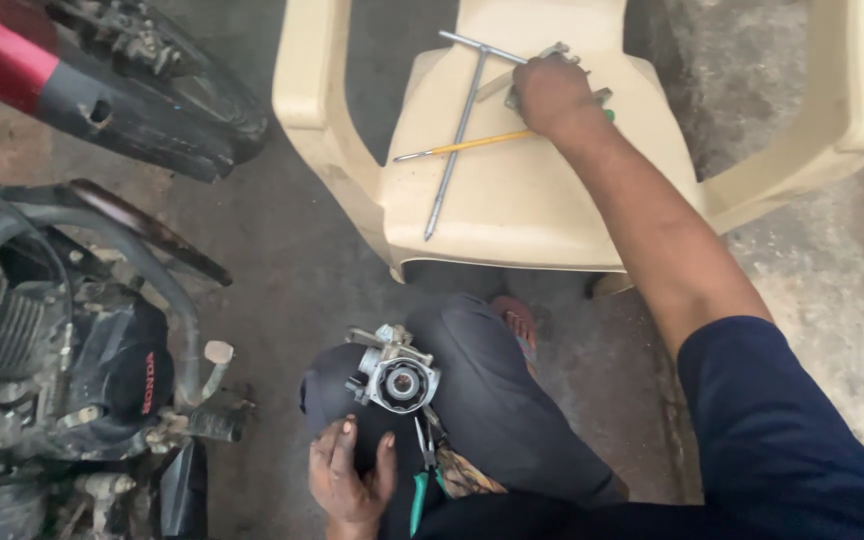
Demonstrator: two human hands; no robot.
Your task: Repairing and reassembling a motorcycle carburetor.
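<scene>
Two hands busy. My left hand (350, 482) steadies the grey cast-metal carburettor body (395, 373), round bore up, on my knee, fingers loosely spread below it, not clamped. My right hand (552, 95) is closed over small metal tools on the cream plastic chair (512, 200), beside the long steel T-handle wrench (462, 125) and yellow-shafted screwdriver (467, 145). Risk: carburettor slides off rounded cloth knee; green-handled pliers (422, 470) could drop too.

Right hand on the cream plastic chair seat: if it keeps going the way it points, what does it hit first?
The right hand points up and left across the cream plastic chair. First in line is probably the long metal T-handle wrench, near the knuckles. Depth unclear; small tools under the hand are partly hidden.
</scene>
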